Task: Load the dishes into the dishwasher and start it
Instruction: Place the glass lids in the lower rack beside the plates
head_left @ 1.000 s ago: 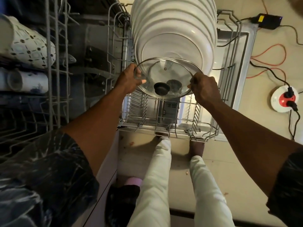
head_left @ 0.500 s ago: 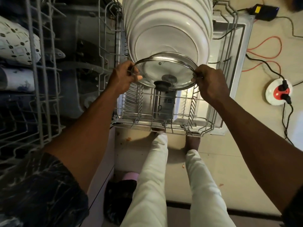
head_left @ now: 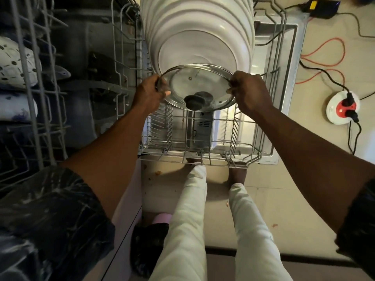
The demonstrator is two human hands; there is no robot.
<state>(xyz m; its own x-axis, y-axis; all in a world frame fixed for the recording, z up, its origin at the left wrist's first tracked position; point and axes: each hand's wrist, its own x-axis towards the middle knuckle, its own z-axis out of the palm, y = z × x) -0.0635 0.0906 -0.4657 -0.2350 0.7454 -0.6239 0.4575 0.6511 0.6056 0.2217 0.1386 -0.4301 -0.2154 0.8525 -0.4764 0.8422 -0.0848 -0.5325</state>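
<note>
lid: I am watching the round glass lid with steel rim and black knob [head_left: 194,84] hanging tilted above the grey wire lower rack [head_left: 203,158], just in front of the row of upright white plates [head_left: 198,33].
left hand [head_left: 149,94]: it is gripping the lid's left rim, fingers curled.
right hand [head_left: 248,91]: it is pinching the right rim.

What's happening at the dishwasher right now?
A person is mid-load. The left hand and right hand each hold the metal rim of a glass pot lid, its black knob facing the camera. The lid is tilted above the pulled-out lower dishwasher rack, just in front of a row of white plates standing in it. It is not yet seated between the tines.
</note>
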